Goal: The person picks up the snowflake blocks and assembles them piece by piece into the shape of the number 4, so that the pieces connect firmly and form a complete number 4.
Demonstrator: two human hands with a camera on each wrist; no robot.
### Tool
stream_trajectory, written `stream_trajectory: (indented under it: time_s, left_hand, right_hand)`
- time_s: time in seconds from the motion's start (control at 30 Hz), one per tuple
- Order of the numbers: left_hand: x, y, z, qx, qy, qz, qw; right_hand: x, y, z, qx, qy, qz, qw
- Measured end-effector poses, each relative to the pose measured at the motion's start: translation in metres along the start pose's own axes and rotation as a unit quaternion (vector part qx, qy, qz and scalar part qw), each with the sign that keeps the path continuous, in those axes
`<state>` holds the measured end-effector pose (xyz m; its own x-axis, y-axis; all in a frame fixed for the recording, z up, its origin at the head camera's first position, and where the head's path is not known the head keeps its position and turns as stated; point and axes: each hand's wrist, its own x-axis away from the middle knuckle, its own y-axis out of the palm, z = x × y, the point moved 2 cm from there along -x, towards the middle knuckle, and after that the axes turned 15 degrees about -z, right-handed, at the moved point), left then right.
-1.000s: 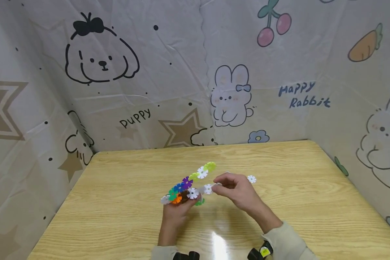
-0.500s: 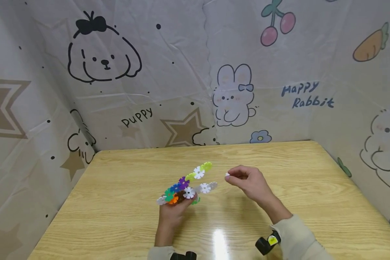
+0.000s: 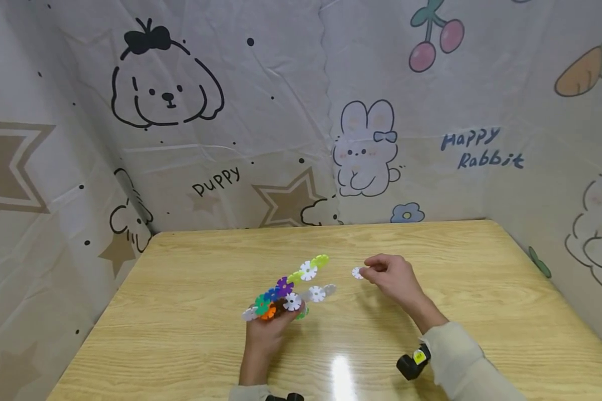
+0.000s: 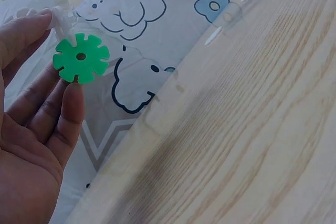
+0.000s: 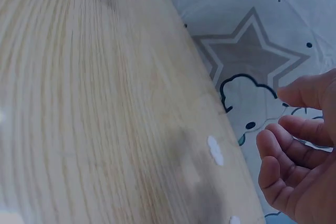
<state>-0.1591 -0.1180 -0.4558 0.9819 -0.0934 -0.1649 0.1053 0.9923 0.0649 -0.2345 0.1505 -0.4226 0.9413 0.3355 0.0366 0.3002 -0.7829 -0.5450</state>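
Observation:
My left hand (image 3: 268, 334) grips a build of interlocking snowflake discs (image 3: 284, 287). Two arms of it reach right: a purple, white and yellow-green one above, a white one (image 3: 317, 293) below. A green disc (image 4: 81, 59) faces the left wrist camera, with thumb and fingers around the build. My right hand (image 3: 392, 281) hovers over the table to the right, thumb apart from its loosely bent fingers (image 5: 273, 145) and nothing between them. By its fingertips in the head view shows a loose white disc (image 3: 357, 273); the right wrist view has it lying on the table, below the hand.
The wooden table (image 3: 205, 262) ends at a patterned cloth wall (image 3: 281, 111) behind and at the sides. A second white disc (image 5: 234, 220) lies on the table near its far edge. Black wrist cameras (image 3: 413, 362) sit by the sleeves.
My right hand has come off the lower white arm's end and moved right, leaving a pale disc there on the build. My left hand keeps its grip with little movement.

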Motion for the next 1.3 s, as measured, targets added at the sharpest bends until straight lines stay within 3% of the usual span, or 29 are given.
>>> stream_trajectory:
  time_s: [0.3, 0.6, 0.93, 1.3]
  left_hand:
    - [0.0, -0.001, -0.002, 0.027, 0.025, 0.005, 0.9993]
    - [0.004, -0.007, 0.0, 0.027, 0.01, 0.039, 0.9988]
    - [0.003, -0.005, -0.001, 0.035, 0.06, 0.017, 0.9975]
    - [0.0, -0.004, -0.005, 0.042, 0.058, 0.016, 0.9973]
  right_hand:
    - [-0.019, 0.003, 0.01, 0.055, 0.033, 0.0, 0.9979]
    - [-0.033, 0.013, 0.014, 0.077, 0.042, -0.004, 0.9961]
    - [-0.043, 0.019, 0.021, 0.146, 0.088, -0.022, 0.9852]
    - [-0.047, 0.02, 0.023, 0.177, 0.113, -0.016, 0.9775]
